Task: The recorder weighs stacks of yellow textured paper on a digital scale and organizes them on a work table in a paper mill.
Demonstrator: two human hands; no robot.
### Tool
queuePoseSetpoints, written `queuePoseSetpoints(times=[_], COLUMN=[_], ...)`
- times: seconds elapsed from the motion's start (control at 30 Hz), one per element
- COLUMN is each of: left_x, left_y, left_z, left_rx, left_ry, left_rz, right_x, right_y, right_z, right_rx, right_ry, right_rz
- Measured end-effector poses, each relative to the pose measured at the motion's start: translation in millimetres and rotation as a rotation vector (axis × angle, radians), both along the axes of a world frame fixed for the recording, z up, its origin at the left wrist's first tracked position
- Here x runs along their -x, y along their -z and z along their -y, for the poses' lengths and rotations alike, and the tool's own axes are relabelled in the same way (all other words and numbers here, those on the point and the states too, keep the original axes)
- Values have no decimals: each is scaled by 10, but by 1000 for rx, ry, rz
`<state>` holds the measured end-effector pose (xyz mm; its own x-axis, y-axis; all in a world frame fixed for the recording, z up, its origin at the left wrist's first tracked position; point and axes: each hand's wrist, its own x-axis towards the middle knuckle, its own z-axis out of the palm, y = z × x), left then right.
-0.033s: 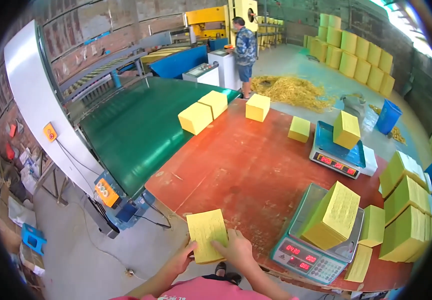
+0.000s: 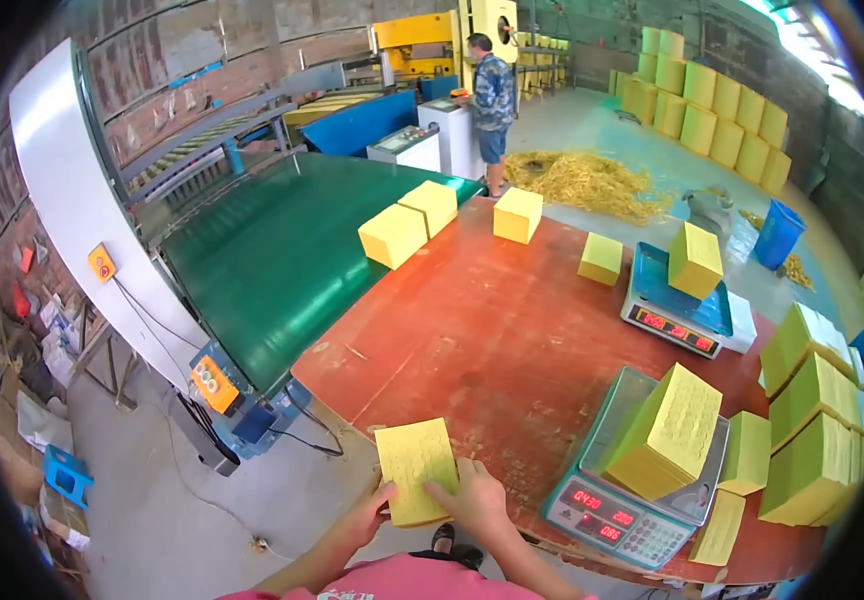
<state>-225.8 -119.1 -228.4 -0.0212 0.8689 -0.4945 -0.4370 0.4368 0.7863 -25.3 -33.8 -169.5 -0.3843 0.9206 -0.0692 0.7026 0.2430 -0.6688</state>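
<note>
Both my hands hold a thin yellow stack of paper sheets (image 2: 414,465) at the near edge of the red-brown table (image 2: 492,340). My left hand (image 2: 367,518) grips its lower left corner. My right hand (image 2: 474,500) lies on its lower right edge, fingers on top. The stack rests flat, partly over the table's edge. Just right of my right hand stands a grey weighing scale (image 2: 614,515) with red digits, carrying a thick yellow paper block (image 2: 667,432).
A green conveyor belt (image 2: 272,260) runs along the left, with two yellow blocks (image 2: 394,235) at its end. A second scale (image 2: 677,320) bears another block. Yellow stacks (image 2: 812,420) line the right edge. A person (image 2: 492,100) stands at a far machine.
</note>
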Motion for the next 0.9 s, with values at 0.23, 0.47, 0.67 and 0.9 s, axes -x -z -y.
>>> queuePoseSetpoints(times=[0.23, 0.47, 0.67, 0.9], left_x=[2, 62, 330, -907], left_y=[38, -135, -482, -1413], left_z=[-18, -134, -174, -1215], left_rx=[-89, -98, -526, -496], left_ry=[-47, 55, 256, 518], left_rz=[70, -48, -263, 565], right_x=[36, -54, -457, -1490], right_y=[44, 128, -41, -712], right_z=[37, 77, 186, 189], right_rx=[-26, 13, 1, 220], right_ry=[3, 73, 216, 432], right_rz=[-34, -253, -601, -1047])
